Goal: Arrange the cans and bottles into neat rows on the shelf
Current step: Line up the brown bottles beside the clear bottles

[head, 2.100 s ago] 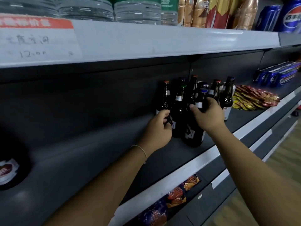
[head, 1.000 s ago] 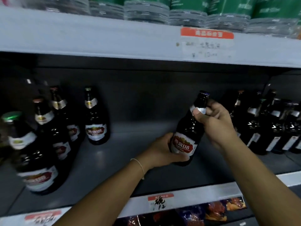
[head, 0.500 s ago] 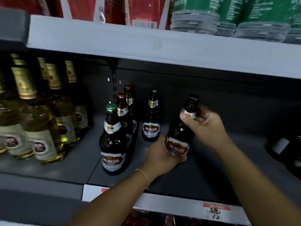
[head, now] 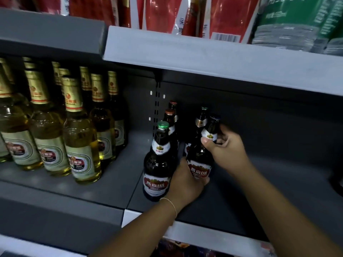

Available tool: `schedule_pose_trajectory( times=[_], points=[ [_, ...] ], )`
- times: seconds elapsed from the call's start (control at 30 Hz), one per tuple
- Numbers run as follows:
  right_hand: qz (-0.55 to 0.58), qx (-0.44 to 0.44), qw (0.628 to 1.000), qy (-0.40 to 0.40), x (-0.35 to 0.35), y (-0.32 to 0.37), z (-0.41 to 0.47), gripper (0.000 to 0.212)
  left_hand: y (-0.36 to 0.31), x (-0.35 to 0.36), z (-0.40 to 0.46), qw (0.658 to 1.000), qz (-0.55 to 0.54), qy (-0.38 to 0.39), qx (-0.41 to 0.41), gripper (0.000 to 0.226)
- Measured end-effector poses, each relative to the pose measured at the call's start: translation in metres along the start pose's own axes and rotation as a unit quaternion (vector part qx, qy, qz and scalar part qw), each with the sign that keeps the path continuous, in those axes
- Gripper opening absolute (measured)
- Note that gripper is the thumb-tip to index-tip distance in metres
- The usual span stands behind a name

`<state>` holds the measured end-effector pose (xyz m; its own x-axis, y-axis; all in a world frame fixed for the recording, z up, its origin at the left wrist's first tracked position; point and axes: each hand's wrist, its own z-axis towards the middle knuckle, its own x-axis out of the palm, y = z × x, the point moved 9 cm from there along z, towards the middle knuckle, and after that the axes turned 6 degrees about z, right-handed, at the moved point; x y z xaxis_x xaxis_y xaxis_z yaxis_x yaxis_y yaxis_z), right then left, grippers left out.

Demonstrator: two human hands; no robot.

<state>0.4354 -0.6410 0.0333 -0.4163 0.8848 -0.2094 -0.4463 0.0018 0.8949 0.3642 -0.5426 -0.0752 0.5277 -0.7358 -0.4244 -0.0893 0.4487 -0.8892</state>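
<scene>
The left hand (head: 186,184) wraps the base of a dark beer bottle (head: 201,162) while the right hand (head: 225,147) pinches its neck, likely steadying it upright. It sits beside the green-capped bottle (head: 157,164), in front of another bottle, seemingly extending that row on the shelf (head: 259,191).

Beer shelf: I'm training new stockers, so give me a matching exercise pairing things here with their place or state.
Things:
1. held dark bottle
2. green-capped dark bottle
3. pale gold bottles
4. red packages

Places or states:
a. upper shelf
b. gripped by the left hand low and the right hand at the neck
c. left shelf section
d. standing just left of the hands

Pairs: 1-b, 2-d, 3-c, 4-a
</scene>
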Motion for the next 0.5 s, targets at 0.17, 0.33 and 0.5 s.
schedule_pose_trajectory(
  times=[0.17,0.33,0.5],
  points=[
    [-0.007,0.002,1.000,0.003,0.011,-0.008,0.005,0.033,-0.003,-0.003,-0.006,0.999,-0.007,-0.022,0.038,0.060],
    [-0.024,-0.004,1.000,0.010,0.017,-0.014,0.007,0.028,0.003,0.000,-0.012,0.997,0.022,-0.030,0.062,0.061],
    [-0.025,-0.003,1.000,0.018,0.019,-0.016,0.010,0.036,0.009,0.003,-0.015,0.996,0.043,-0.012,0.083,0.072]
  ],
)
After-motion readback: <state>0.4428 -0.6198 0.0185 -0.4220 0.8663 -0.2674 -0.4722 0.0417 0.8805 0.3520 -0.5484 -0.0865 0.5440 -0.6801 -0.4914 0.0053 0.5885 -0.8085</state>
